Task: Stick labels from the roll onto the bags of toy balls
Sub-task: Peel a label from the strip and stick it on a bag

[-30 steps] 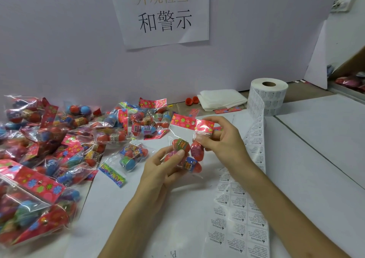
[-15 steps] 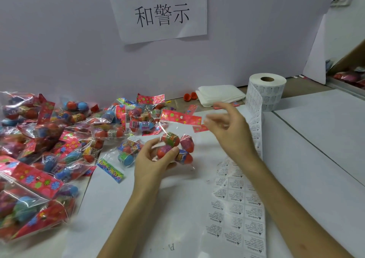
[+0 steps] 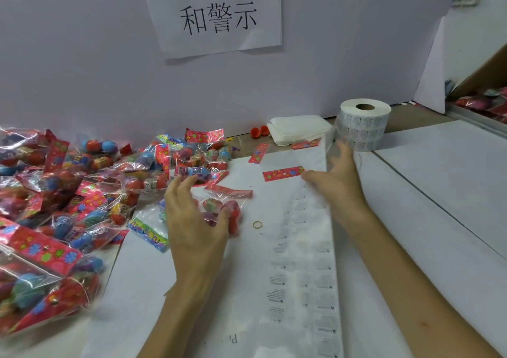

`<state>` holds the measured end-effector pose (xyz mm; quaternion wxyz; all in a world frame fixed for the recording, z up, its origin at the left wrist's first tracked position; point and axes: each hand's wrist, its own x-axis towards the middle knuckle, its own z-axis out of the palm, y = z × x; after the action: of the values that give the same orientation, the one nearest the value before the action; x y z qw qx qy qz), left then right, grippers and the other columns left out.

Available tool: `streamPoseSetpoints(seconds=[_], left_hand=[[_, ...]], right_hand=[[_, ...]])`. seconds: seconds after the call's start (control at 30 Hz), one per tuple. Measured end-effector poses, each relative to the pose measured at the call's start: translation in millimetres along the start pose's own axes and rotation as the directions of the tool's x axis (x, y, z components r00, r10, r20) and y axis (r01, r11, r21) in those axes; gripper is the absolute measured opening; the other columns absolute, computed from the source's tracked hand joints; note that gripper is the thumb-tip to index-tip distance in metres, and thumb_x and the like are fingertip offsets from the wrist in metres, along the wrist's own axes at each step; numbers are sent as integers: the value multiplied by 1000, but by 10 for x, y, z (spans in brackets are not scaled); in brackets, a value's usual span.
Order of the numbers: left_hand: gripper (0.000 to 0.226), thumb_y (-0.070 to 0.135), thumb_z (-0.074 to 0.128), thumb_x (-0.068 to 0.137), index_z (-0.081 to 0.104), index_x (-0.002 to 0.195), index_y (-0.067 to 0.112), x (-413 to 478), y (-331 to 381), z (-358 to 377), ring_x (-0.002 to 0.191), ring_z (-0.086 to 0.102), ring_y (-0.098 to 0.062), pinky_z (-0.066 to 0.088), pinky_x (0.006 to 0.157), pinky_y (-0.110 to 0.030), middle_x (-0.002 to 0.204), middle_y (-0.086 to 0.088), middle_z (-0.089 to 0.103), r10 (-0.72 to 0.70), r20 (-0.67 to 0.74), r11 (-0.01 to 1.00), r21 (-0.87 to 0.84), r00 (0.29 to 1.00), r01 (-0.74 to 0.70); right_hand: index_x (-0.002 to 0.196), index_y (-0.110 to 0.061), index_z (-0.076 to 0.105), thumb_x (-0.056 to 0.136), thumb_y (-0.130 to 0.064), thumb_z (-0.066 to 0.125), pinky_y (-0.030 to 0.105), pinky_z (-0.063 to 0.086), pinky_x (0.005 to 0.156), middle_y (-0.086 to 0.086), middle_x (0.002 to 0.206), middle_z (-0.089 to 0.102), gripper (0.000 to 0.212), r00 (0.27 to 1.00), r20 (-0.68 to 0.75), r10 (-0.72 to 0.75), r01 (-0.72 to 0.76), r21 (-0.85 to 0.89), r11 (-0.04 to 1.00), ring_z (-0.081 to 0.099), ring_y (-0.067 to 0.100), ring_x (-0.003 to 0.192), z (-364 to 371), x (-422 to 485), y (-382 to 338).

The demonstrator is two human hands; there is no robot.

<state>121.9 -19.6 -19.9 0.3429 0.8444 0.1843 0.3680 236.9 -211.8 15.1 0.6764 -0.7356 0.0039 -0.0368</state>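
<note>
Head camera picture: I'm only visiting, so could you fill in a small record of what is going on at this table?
Place: white table against a wall with a paper sign
Left hand: spread over one bag of toy balls, fingers relaxed
Right hand: on the label strip, fingers fairly straight
Label roll: upright at the back, strip unrolled toward the person
Other bags: heaped at the left
Small item: rubber band lying right of the bag

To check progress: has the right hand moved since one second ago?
Yes. The right hand left the bag and went toward the label roll.
</note>
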Motion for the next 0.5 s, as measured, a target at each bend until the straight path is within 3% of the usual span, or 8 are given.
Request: streamPoseSetpoints(seconds=[0.07,0.13,0.23,0.3,0.4,0.5], left_hand=[[65,15,83,84,51,140,13,-7,1,3,144,39,-22,42,115,-49,153,-4,41,48,-36,998,-40,998,-50],[55,10,79,86,54,134,13,-17,5,3,140,41,-17,43,115,-43,147,-3,45,68,-55,993,-91,996,-73],[43,7,75,88,58,127,14,-20,14,-12,127,49,-15,47,106,-35,135,-2,51,95,-72,984,-142,993,-105],[34,9,75,89,59,119,18,-6,27,-33,112,57,-13,53,93,-34,123,4,54,109,-65,973,-198,992,-120],[22,29,71,91,60,109,23,-3,85,-78,99,63,-7,55,78,-21,114,14,54,176,38,935,-320,984,-155],[41,54,63,85,57,120,32,-61,172,-80,111,62,-7,51,83,-13,127,11,53,218,229,891,-444,949,-97]], right_hand=[[143,-19,38,82,5,74,37,60,84,6,119,70,76,990,128,64,-72,58,996,72,17,97,108,-60,25],[121,-18,58,86,-1,74,32,61,74,7,105,76,42,951,286,113,-113,-18,993,74,14,82,200,-136,40],[99,-20,69,94,-17,68,28,61,65,2,93,79,6,787,563,252,-141,-234,962,77,15,81,264,-284,26],[97,-20,71,96,-22,65,28,60,65,-1,89,79,7,724,635,269,-103,-286,953,77,15,81,290,-340,22],[104,-13,73,100,-22,60,34,60,75,7,97,79,16,802,567,189,-127,-148,981,76,20,87,297,-337,2],[115,-5,70,104,-18,54,51,56,96,16,112,75,23,864,480,148,-235,125,964,72,32,105,247,-264,-31]])
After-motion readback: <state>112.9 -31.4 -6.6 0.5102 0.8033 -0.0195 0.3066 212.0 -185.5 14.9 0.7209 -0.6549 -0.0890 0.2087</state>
